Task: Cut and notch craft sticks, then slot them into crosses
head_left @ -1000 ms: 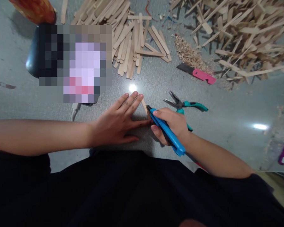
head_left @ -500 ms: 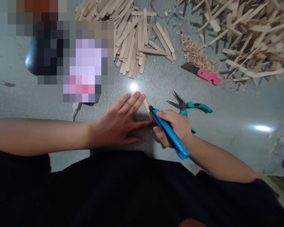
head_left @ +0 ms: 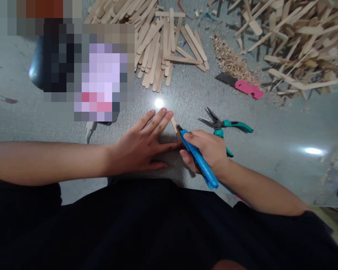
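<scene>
The likeliest trouble is a slip: the left hand (head_left: pixel 145 140) lies flat with fingers spread, its index finger reaching to the near end of a thin wooden stick (head_left: pixel 174 123) on the bench (head_left: pixel 273 138), while the right hand (head_left: pixel 211 148) is wrapped round a blue tool (head_left: pixel 200 162) whose dark tip points between index and middle fingers. If that tip skidded or the stick rolled, a finger would be in its path; the tip is small and dark, so I cannot tell whether it bears on the wood. Swinging the right hand outward could knock the pliers (head_left: pixel 218 124), jaws apart just beside it. Ahead, loose sticks (head_left: pixel 156 67) and a pink-handled knife (head_left: pixel 249 89) limit reach, and the shirt (head_left: pixel 163 225) crowds the near edge; the widest stretch of bench lies right of the pliers.
</scene>
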`<move>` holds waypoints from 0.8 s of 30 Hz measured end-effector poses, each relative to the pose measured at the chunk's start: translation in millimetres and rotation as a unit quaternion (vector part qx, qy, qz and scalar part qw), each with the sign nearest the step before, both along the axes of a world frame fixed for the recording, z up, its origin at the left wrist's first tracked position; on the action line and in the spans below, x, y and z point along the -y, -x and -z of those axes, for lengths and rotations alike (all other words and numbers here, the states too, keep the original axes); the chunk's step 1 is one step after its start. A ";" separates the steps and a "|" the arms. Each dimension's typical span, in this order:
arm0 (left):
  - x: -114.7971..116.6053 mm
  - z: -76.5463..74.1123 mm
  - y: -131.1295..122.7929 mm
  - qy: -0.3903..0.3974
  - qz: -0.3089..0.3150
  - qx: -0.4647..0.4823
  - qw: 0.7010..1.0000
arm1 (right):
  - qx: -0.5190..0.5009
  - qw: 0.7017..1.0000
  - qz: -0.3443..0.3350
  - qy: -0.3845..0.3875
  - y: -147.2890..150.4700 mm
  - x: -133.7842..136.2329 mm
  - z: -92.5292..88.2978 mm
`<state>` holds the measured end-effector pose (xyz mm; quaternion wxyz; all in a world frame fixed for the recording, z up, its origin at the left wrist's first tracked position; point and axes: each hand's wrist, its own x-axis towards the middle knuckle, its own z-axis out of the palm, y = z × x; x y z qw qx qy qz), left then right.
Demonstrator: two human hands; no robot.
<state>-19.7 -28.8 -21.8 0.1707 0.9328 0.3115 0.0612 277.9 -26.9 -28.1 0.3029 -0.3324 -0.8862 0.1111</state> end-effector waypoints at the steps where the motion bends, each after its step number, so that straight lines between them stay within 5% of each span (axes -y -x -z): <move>1: 0.2 0.2 0.2 0.002 -0.001 0.002 1.000 | 0.008 1.000 0.001 -0.011 0.0 0.6 0.3; 24: 3.1 -3.7 -2.5 -0.041 0.003 -0.018 0.999 | 0.042 0.999 0.000 -0.021 3.8 0.6 -5.1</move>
